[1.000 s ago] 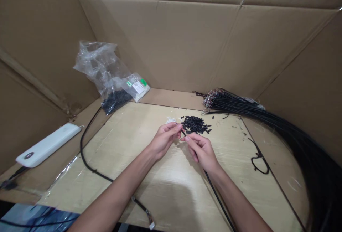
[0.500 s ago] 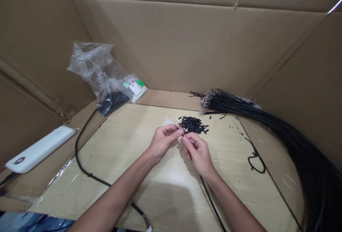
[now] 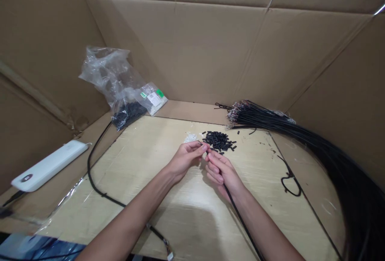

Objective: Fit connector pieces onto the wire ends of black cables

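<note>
A thin black cable (image 3: 240, 215) runs up from the bottom edge into my right hand (image 3: 225, 170), whose fingers are closed round it near its end. My left hand (image 3: 187, 158) pinches the tip of the same cable between thumb and fingers. Both hands nearly touch each other above the table; the fingertips hide most of the cable's end. Just beyond them lies a pile of short black tube pieces (image 3: 219, 140). Beside that pile, to the left, is a small heap of white pieces (image 3: 190, 137), too small to make out.
A thick bundle of black cables (image 3: 313, 144) with bare wire ends curves down the right side. Clear plastic bags (image 3: 105, 72) stand at the back left. A white device (image 3: 49, 166) lies at left. Another cable (image 3: 93, 185) passes under my left forearm to a white connector (image 3: 170, 256).
My right hand's fingers have curled further round the cable, which now runs along the palm. My left hand keeps its pinch. The view has shifted slightly.
</note>
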The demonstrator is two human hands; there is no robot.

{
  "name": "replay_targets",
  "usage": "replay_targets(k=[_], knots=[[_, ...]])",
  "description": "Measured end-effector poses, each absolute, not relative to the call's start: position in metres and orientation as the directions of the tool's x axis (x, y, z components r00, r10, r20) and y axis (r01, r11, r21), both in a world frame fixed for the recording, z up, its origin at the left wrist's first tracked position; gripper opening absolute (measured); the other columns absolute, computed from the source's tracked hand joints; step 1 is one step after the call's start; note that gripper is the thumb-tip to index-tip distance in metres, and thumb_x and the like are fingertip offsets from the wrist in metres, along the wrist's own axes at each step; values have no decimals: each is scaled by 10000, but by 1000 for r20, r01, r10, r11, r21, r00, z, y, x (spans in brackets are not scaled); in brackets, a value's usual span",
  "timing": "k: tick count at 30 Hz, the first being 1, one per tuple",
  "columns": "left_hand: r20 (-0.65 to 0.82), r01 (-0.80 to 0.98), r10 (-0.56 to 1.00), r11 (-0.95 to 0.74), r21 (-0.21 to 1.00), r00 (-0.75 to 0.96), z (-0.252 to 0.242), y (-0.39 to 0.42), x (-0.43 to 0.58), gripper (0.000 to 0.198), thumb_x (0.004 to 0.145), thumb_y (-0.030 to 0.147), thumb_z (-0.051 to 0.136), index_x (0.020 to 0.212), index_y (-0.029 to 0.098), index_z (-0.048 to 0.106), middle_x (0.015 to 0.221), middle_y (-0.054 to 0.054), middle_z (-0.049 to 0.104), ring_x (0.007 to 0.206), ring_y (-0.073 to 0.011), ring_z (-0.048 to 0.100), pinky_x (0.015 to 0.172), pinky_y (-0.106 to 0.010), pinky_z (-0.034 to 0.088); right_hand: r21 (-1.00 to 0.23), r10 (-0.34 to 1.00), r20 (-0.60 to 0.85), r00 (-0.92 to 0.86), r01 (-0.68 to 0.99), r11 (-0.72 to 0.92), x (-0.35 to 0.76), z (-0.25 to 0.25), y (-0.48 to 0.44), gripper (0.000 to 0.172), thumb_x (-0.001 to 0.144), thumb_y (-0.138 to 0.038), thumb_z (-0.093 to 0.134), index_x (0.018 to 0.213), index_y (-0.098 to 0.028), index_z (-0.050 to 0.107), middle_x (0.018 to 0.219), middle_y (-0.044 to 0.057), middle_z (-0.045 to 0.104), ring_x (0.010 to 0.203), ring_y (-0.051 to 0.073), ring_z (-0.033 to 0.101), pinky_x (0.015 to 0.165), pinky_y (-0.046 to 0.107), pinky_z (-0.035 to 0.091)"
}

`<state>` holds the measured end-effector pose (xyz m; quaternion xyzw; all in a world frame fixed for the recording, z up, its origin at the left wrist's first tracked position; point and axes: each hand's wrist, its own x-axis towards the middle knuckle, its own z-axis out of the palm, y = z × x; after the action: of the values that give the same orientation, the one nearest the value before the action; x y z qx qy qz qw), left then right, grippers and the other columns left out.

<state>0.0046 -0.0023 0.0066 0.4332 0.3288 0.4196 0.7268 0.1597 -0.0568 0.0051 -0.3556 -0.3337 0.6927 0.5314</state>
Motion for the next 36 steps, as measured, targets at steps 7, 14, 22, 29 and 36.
replay_targets(k=[7, 14, 22, 29, 36], knots=[[-84, -331, 927, 214, 919, 366, 7, -6, 10, 571, 714, 659, 1009, 951, 151, 900, 795, -46, 714, 726, -127, 547, 674, -260, 402, -906, 996, -81, -29, -415, -85, 159, 3, -57, 524, 789, -650, 955, 866, -176, 745, 503, -113, 457, 374, 23, 265, 399, 185, 199], [-86, -338, 949, 191, 922, 303, 5, -7, 14, 502, 659, 600, 1052, 846, 170, 872, 928, -61, 761, 732, -115, 565, 662, -246, 428, -960, 997, 4, 74, -279, 24, 158, 9, -59, 557, 757, -707, 956, 809, -179, 787, 507, -80, 464, 448, 63, 326, 428, 225, 185], [-30, -300, 932, 147, 943, 361, 12, -7, 10, 488, 671, 568, 1058, 710, 139, 828, 738, -55, 718, 678, -121, 540, 647, -259, 417, -916, 990, -108, -90, -377, -134, 167, 3, -60, 504, 824, -644, 934, 846, -173, 757, 493, -121, 388, 388, 34, 205, 396, 217, 155], [-29, -271, 918, 147, 951, 395, 13, -8, 8, 483, 669, 565, 1055, 778, 141, 852, 822, -75, 753, 676, -116, 530, 624, -260, 380, -828, 961, -164, -221, -499, -256, 166, 4, -59, 542, 755, -652, 974, 846, -203, 682, 503, -157, 319, 382, 30, 120, 346, 184, 169], [0, -257, 925, 106, 961, 381, 22, -8, 6, 502, 685, 603, 1034, 831, 155, 864, 856, -76, 745, 717, -136, 552, 654, -272, 411, -884, 987, -113, -116, -442, -153, 165, 5, -58, 520, 801, -648, 950, 826, -189, 709, 481, -134, 388, 372, 26, 183, 378, 194, 165]])
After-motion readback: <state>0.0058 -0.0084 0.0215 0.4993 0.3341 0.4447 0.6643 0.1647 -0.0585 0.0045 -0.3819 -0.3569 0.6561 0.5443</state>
